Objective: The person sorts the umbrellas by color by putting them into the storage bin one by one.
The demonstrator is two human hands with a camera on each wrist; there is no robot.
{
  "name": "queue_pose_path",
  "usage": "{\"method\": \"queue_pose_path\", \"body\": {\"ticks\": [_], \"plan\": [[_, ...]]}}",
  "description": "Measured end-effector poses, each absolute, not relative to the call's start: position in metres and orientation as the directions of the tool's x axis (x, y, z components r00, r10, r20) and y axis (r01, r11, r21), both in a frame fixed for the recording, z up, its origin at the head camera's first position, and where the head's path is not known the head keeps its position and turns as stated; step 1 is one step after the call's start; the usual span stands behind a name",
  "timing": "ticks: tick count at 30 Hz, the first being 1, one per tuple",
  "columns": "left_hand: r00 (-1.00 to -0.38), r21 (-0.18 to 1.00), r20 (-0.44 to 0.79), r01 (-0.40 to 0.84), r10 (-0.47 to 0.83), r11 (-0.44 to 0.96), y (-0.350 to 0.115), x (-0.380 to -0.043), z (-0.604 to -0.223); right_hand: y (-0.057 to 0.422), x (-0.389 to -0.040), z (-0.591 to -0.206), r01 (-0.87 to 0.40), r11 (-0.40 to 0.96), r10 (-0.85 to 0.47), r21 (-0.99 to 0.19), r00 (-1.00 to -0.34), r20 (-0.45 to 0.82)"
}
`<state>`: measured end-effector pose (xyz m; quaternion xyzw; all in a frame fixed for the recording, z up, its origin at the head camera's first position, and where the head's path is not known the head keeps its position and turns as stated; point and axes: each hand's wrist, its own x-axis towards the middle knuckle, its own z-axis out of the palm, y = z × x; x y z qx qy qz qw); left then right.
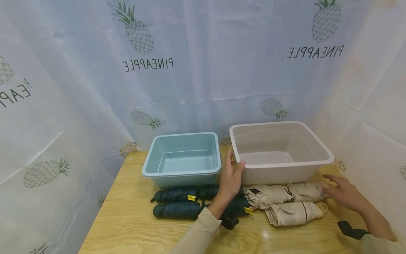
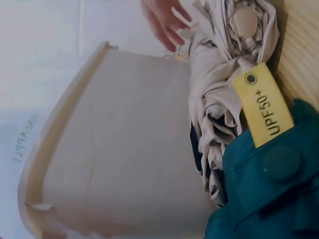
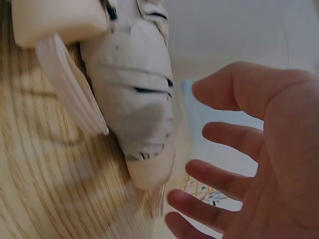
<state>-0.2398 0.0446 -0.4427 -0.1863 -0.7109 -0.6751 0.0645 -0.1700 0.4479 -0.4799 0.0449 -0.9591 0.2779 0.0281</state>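
A large beige plastic bin [image 1: 285, 173] stands at the back right. My left hand [image 1: 230, 180] is at its left front corner, fingers along the outer side and thumb by the rim. My right hand [image 1: 344, 194] is held with fingers spread, just right of the beige folded umbrellas [image 1: 295, 213] in front of the bin. In the right wrist view, one beige umbrella [image 3: 132, 84] lies beside the hand, a gap between them. Dark green folded umbrellas [image 1: 176, 210] with yellow tags lie in two rows to the left, partly hidden by my left forearm.
A light blue bin [image 1: 187, 180] stands left of the beige one, behind the dark umbrellas. All rest on a wooden table [image 1: 127, 218]. A pineapple-print curtain [image 1: 203, 70] encloses the back and both sides.
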Motion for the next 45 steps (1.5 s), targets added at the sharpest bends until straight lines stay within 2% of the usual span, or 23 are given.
{"method": "queue_pose_path", "body": {"ticks": [6,13,22,32,38,40,45], "plan": [[-0.930,0.940,0.330,0.340,0.164,0.037,0.047,-0.249,-0.444,0.460,-0.178,-0.487,-0.138,0.808,-0.160,-0.573,-0.987,0.013],[-0.939,0.944,0.305,0.320,0.157,0.080,0.051,-0.259,-0.451,0.468,-0.185,-0.495,-0.199,0.786,-0.227,-0.585,-0.974,0.026],[-0.938,0.936,0.307,0.328,0.158,0.131,0.052,-0.260,-0.456,0.475,-0.189,-0.501,-0.242,0.874,-0.220,-0.421,-0.970,0.101],[-0.909,0.900,0.380,0.406,0.173,0.161,0.053,-0.262,-0.462,0.479,-0.193,-0.497,-0.281,0.889,-0.259,-0.361,-0.960,0.109],[-0.908,0.899,0.382,0.409,0.175,0.160,0.051,-0.260,-0.465,0.480,-0.184,-0.485,-0.308,0.905,-0.281,-0.293,-0.951,0.133],[-0.909,0.899,0.379,0.406,0.174,0.165,0.051,-0.260,-0.466,0.480,-0.181,-0.478,-0.291,0.907,-0.269,-0.305,-0.957,0.112],[-0.912,0.902,0.373,0.399,0.170,0.164,0.050,-0.262,-0.466,0.476,-0.175,-0.461,-0.225,0.875,-0.227,-0.429,-0.973,0.047]]}}
